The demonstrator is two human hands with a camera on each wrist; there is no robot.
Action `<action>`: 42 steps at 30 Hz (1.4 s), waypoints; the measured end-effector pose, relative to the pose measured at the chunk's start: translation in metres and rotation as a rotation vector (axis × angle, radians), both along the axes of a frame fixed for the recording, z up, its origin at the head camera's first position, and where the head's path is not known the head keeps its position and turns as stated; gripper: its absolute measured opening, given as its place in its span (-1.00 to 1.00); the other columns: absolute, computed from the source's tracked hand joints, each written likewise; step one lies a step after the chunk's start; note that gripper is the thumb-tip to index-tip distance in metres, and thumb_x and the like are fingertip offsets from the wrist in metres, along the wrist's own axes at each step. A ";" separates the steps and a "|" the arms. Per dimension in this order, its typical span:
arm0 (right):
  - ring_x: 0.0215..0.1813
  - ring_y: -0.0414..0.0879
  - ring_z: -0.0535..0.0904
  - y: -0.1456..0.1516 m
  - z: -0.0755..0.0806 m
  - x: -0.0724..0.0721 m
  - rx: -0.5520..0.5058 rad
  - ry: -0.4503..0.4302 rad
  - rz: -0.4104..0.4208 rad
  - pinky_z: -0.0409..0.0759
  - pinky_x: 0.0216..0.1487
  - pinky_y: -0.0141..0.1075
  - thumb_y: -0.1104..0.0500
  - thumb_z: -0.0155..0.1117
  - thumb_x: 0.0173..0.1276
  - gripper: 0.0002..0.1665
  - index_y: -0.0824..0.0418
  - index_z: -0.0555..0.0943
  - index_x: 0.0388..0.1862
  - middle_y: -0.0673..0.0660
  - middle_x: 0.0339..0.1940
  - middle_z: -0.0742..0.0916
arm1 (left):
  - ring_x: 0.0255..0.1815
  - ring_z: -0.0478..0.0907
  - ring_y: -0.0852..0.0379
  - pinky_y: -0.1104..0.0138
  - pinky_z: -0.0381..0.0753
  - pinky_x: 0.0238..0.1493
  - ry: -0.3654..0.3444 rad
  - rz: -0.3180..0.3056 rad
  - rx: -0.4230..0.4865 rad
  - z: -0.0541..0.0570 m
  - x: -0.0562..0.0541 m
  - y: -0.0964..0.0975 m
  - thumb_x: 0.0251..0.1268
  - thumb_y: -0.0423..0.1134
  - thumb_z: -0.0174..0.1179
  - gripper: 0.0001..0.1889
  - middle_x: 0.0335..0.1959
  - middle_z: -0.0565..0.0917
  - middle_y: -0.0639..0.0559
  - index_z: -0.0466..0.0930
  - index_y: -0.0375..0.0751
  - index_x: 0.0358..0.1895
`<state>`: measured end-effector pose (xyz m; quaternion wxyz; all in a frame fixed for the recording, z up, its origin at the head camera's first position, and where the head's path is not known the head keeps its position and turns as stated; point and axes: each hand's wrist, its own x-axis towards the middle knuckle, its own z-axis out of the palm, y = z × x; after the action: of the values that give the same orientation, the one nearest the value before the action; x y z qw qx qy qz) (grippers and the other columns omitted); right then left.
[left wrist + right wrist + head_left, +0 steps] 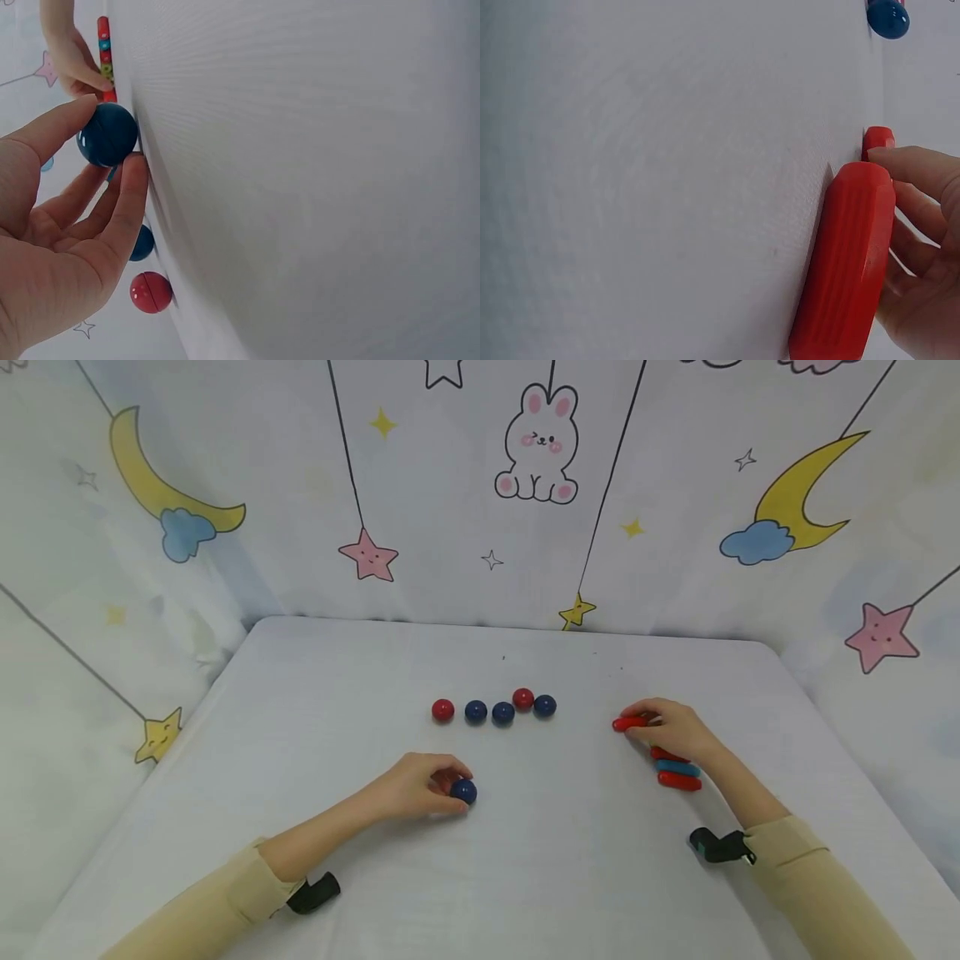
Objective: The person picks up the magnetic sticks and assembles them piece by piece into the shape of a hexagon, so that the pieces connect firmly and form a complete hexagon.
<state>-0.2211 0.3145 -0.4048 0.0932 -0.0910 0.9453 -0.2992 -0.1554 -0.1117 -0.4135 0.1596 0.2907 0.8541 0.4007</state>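
Observation:
My left hand (416,786) pinches a glossy blue ball (464,792) between thumb and fingers, low over the white table. In the left wrist view, a thin seam line runs round that ball (107,135). Over on the right, my right hand (678,732) grips a short red stick (628,724), its far end hidden by the fingers. Just below this hand lie another red stick (669,755), a blue stick (677,768) and a nearest red stick (680,782), side by side. The right wrist view shows the nearest one's ridged sides (847,262).
Beyond my left hand is an uneven row of balls: a red one (443,710), two blue ones (476,712), a raised-back red one (523,698) and a blue one (545,706). A patterned cloth (442,468) hangs behind the table (570,877).

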 end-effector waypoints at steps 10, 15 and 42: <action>-0.01 0.18 0.55 -0.008 0.002 0.003 0.010 0.046 0.052 0.61 -0.12 -0.07 0.20 0.31 0.34 -0.63 0.29 0.60 0.10 0.31 0.04 0.63 | -0.23 0.52 0.16 0.41 0.56 -0.16 -0.016 0.019 -0.013 0.000 0.004 -0.008 0.13 -0.15 0.43 -0.63 -0.30 0.58 0.19 0.64 -0.13 0.01; -0.14 0.08 0.54 -0.011 0.003 0.003 0.008 0.049 0.079 0.59 -0.26 -0.21 0.25 0.31 0.32 -0.66 0.30 0.61 0.06 0.28 -0.04 0.65 | -0.23 0.51 0.15 0.42 0.57 -0.16 -0.035 0.043 -0.010 -0.001 0.007 -0.010 0.11 -0.15 0.44 -0.63 -0.32 0.57 0.18 0.63 -0.14 -0.02; -0.11 -0.03 0.56 -0.083 0.001 0.021 -0.062 0.148 0.366 0.61 -0.12 -0.26 0.25 0.42 0.23 -0.71 0.19 0.66 -0.05 0.05 -0.14 0.69 | -0.25 0.54 0.08 0.43 0.58 -0.20 -0.029 0.055 0.025 -0.001 0.010 -0.012 0.10 -0.18 0.45 -0.64 -0.33 0.58 0.14 0.62 -0.16 -0.04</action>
<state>-0.1997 0.2318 -0.4040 0.0735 -0.2857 0.9076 -0.2987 -0.1454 -0.1235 -0.4143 0.1574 0.2632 0.8542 0.4199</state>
